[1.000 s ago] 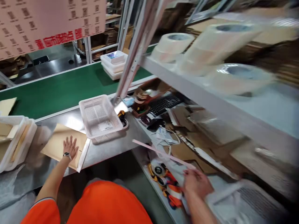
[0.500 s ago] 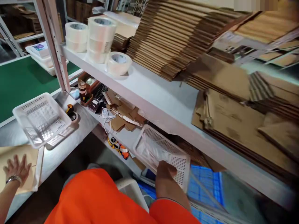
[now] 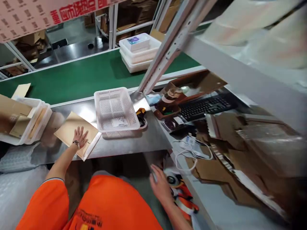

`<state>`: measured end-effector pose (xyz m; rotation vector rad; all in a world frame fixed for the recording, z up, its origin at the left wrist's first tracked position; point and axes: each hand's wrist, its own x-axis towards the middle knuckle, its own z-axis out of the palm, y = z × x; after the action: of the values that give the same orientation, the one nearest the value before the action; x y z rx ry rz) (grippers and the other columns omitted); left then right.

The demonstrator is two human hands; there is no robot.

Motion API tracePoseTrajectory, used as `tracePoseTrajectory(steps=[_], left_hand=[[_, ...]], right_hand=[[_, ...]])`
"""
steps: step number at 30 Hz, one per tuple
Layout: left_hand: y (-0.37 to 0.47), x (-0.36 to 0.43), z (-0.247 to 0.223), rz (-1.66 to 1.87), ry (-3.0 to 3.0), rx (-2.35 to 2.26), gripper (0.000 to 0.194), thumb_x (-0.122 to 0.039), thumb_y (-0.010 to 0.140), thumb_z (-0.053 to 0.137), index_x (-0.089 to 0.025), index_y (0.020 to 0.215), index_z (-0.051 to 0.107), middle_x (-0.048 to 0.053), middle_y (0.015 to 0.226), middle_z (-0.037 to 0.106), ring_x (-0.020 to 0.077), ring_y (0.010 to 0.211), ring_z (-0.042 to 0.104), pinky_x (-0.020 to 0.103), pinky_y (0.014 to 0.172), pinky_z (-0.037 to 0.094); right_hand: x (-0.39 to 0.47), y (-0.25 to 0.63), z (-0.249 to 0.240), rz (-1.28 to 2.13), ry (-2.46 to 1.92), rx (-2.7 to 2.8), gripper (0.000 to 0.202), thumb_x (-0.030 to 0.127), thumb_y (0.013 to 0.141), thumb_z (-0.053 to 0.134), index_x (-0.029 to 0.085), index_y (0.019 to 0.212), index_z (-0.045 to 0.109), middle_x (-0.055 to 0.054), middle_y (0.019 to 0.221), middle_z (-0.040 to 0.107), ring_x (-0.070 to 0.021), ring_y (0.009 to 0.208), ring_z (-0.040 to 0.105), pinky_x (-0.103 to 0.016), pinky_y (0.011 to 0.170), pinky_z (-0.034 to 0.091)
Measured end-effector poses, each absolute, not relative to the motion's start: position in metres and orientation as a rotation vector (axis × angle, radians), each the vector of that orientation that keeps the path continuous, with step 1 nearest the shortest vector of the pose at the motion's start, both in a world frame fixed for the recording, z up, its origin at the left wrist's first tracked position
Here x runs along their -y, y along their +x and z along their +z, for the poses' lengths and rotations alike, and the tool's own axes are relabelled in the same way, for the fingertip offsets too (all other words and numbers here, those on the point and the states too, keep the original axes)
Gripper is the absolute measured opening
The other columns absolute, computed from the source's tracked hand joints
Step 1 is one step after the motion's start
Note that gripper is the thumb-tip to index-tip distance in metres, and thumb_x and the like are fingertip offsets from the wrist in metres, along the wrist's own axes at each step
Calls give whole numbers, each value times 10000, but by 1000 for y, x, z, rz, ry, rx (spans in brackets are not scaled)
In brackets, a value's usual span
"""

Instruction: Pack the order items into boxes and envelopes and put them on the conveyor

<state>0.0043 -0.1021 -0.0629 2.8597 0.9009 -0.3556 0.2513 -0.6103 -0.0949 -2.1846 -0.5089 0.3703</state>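
My left hand [image 3: 80,137] lies flat with fingers spread on a tan padded envelope [image 3: 69,127] on the metal table [image 3: 124,143]. Just right of the envelope sits a white perforated basket [image 3: 115,108], with a black and yellow tape dispenser [image 3: 141,115] at its right side. Low in the gap between table and shelf, my right hand [image 3: 159,183] is curled round a small greyish thing, too small to name. Near that hand, tape dispensers with orange and black parts [image 3: 184,199] rest on a lower shelf.
A metal post [image 3: 165,54] rises behind the basket. A green conveyor [image 3: 79,75] carries stacked white trays [image 3: 140,52]. Packed bins [image 3: 35,124] stand at left. On the right shelf lie a keyboard [image 3: 206,107], a white cable [image 3: 177,159] and cardboard scraps [image 3: 216,172].
The view has swung left. My right hand has left the white basket on the right shelf and now holds something small beside the table. My left hand stays on the envelope.
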Motion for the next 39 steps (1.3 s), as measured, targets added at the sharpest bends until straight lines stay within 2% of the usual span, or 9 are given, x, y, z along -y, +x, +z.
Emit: tracePoseTrajectory(steps=[2,5,10,14,18,23,32,36,39], left_hand=[[-5,100,-71,-305,2868,-834,671,-366,1070,611,-183,1711,534,196,1888,212,495,1752,24,786,1366,43],[-13,97,-82,-259,2886,-777,674,-384,1082,613,-222,1728,513,184,1895,194,506,1754,31,789,1366,55],[-13,95,-97,-216,2865,-730,708,-431,1086,615,-247,1753,469,191,1904,138,505,1758,14,786,1364,55],[-11,93,-111,-208,2831,-686,758,-448,1063,641,-268,1770,435,172,1913,69,505,1757,31,794,1360,42],[-7,90,-125,-220,2799,-658,777,-474,1055,643,-242,1768,439,186,1910,89,510,1755,45,790,1360,26],[-4,90,-134,-186,2778,-624,765,-473,1060,619,-223,1763,449,191,1904,125,499,1757,56,797,1357,16],[-6,90,-131,-148,2805,-516,668,-399,1110,493,-231,1756,460,177,1887,218,431,1763,142,792,1366,58],[-24,119,-134,-183,2818,-337,685,-418,1116,467,-181,1758,448,169,1858,313,374,1753,221,712,1403,102],[-57,151,-143,-203,2816,-312,730,-444,1120,446,-130,1777,392,178,1854,309,349,1751,246,648,1417,171]], right_hand=[[532,223,-102,516,-2087,877,450,420,936,533,270,1274,790,-200,1360,765,-386,1328,721,-685,1213,558],[431,180,-110,670,-2055,1277,519,244,968,470,204,1408,741,-188,1492,731,-367,1452,655,-630,1282,512],[334,131,-128,712,-2142,1447,577,224,1018,513,139,1586,570,-181,1745,530,-416,1688,366,-630,1385,313],[313,117,-139,732,-2214,1482,628,283,1081,472,100,1681,440,-230,1836,356,-440,1735,242,-676,1397,216],[308,113,-145,718,-2234,1558,673,314,1112,395,48,1730,372,-260,1861,259,-398,1756,202,-641,1415,218],[293,117,-151,639,-2268,1650,680,340,1134,340,85,1765,340,-209,1870,279,-355,1762,206,-635,1412,257],[252,141,-144,726,-2449,1573,770,494,1117,397,87,1769,338,-210,1882,229,-397,1762,181,-639,1413,183],[245,142,-142,747,-2512,1548,862,548,1089,462,61,1777,285,-239,1884,195,-408,1760,181,-636,1408,177],[243,148,-142,735,-2504,1589,914,591,1063,516,95,1788,264,-237,1885,193,-409,1758,183,-645,1403,169]])
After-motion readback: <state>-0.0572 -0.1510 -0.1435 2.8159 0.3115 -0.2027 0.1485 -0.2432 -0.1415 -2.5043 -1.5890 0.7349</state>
